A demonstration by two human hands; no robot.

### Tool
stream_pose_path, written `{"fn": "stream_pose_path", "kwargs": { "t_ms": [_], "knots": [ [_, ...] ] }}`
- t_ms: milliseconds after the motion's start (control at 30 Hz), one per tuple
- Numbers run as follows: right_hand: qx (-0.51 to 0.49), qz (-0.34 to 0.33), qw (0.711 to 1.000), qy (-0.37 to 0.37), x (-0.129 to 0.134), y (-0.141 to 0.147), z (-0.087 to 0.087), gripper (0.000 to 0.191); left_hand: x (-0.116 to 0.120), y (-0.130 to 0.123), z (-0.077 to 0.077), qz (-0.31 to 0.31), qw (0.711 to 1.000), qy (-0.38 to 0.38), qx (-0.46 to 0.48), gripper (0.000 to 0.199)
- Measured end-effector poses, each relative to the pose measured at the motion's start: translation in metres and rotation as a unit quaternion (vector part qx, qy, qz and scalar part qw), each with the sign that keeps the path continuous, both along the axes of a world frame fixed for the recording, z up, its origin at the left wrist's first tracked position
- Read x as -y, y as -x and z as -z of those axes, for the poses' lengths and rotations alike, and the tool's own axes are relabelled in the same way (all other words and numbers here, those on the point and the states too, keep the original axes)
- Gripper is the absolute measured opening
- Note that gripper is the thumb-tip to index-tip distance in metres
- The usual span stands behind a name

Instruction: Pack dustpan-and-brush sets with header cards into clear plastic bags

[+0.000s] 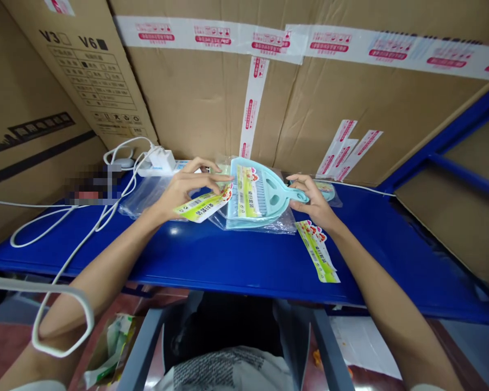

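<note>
A light blue dustpan with a small brush nested in it lies over clear plastic bags on the blue shelf. My right hand is closed around its handle at the right. A yellow-green printed label card lies across the brush bristles. Pinched in my left hand is another such label card, tilted beside the dustpan's left edge. The fingertips of that hand reach the dustpan's edge; whether they touch it I cannot tell. More label cards lie fanned below my right wrist.
Large cardboard boxes stand behind the blue shelf. A white plug adapter and looped white cables lie at the left. Another bagged light blue piece sits behind my right hand. A blue metal post slants at the right.
</note>
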State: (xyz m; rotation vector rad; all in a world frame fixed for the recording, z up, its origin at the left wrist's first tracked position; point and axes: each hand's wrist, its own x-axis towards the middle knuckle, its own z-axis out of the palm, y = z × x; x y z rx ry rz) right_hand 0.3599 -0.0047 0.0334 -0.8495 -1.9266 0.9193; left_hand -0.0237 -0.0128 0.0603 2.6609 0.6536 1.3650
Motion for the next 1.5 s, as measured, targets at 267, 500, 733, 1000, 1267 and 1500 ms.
{"fn": "stream_pose_path", "kwargs": {
  "t_ms": [267, 500, 733, 1000, 1267, 1500],
  "knots": [
    [0.036, -0.014, 0.999, -0.005, -0.004, -0.007, 0.006, 0.063, -0.003, -0.01, 0.012, 0.024, 0.998, -0.048, -0.036, 0.024],
    [0.052, -0.036, 0.998, 0.019, -0.011, -0.013, 0.015, 0.066, 0.001, -0.015, 0.017, 0.065, 0.994, 0.018, -0.087, 0.023],
    [0.014, -0.039, 0.997, 0.058, -0.011, -0.012, 0.01, 0.06, -0.006, -0.009, 0.017, 0.018, 0.998, -0.045, -0.034, 0.025],
    [0.037, -0.045, 0.997, 0.042, -0.01, -0.012, 0.014, 0.058, -0.01, -0.01, 0.022, 0.016, 0.999, -0.023, -0.039, 0.028],
    [0.032, -0.05, 0.997, 0.056, -0.011, -0.012, 0.016, 0.06, -0.009, -0.015, 0.026, 0.073, 0.995, 0.048, -0.051, 0.032],
    [0.053, -0.062, 0.995, 0.054, -0.013, -0.016, 0.012, 0.054, -0.013, 0.001, 0.023, -0.008, 0.999, 0.031, 0.041, 0.033]
  ]
}}
